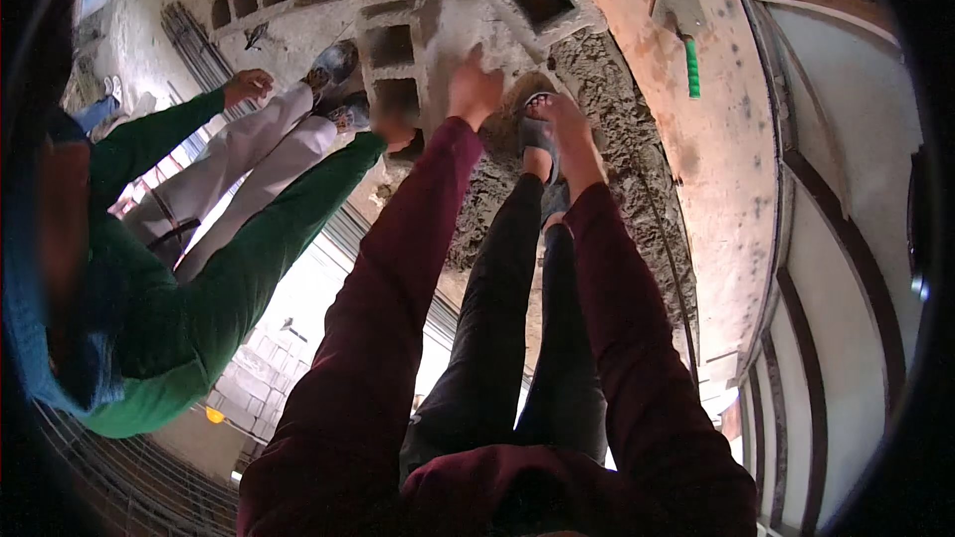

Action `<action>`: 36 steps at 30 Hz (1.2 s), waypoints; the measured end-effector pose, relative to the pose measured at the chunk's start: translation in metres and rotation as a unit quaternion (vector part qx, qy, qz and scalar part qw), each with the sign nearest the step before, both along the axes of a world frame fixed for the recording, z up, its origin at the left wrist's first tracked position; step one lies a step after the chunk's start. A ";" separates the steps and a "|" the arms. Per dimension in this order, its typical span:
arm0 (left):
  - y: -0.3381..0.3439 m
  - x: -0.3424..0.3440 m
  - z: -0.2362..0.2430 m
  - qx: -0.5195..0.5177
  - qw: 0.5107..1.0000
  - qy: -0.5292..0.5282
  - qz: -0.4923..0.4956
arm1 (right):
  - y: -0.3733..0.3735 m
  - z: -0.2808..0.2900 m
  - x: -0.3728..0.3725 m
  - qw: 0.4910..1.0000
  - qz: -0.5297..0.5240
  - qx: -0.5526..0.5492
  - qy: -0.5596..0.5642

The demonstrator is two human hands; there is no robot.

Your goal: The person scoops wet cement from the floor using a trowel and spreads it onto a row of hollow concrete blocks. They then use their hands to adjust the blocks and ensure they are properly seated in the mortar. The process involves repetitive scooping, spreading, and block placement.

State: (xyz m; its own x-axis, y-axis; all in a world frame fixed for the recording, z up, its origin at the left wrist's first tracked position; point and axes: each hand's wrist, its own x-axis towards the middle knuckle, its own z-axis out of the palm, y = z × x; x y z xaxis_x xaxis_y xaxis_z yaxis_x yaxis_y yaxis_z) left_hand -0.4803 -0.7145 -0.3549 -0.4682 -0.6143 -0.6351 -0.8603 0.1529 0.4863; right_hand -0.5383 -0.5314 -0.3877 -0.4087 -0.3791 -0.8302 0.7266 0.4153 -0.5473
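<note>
Over dusty ground (pixel 308 25), 1 hollow block (pixel 392 72) lies left of my blurred left hand (pixel 476 91), partly curled, best kept off its edges; my right hand (pixel 569 129), grip impossible to tell, hangs near mortar (pixel 637 164) best touched lightly.

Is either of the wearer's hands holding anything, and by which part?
Cannot be told for sure: the left hand is blurred, with no held thing visible; the right hand is too unclear to say. The green handle lies apart from both.

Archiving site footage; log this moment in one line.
Left hand: near grey hollow concrete block; right hand: beside rough grey mortar; green-handled tool: on tan board
</note>
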 end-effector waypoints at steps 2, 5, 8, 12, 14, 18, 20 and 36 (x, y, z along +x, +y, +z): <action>-0.023 0.044 0.002 -0.105 0.994 0.025 0.002 | 0.011 0.002 0.044 0.994 0.102 0.045 0.015; -0.057 0.093 0.024 -0.205 0.974 -0.019 -0.089 | 0.032 0.003 0.102 0.940 0.314 0.064 0.114; -0.098 0.128 0.045 -0.229 0.949 -0.056 -0.208 | 0.047 0.006 0.160 0.825 0.526 0.026 0.206; -0.130 0.133 0.033 -0.275 0.888 -0.044 -0.365 | 0.037 0.018 0.222 0.963 0.232 0.021 -0.139; -0.140 0.129 0.011 -0.308 0.850 -0.017 -0.426 | 0.019 0.020 0.239 0.963 0.163 0.017 -0.213; -0.144 0.124 -0.033 -0.303 0.800 -0.043 -0.515 | -0.032 0.008 0.255 0.959 0.109 0.001 -0.262; -0.154 0.134 -0.037 -0.259 0.810 -0.106 -0.516 | -0.071 0.030 0.249 0.944 0.021 -0.016 -0.328; -0.139 0.117 -0.027 -0.213 0.806 -0.121 -0.539 | -0.095 -0.022 0.304 0.922 -0.283 0.160 -0.209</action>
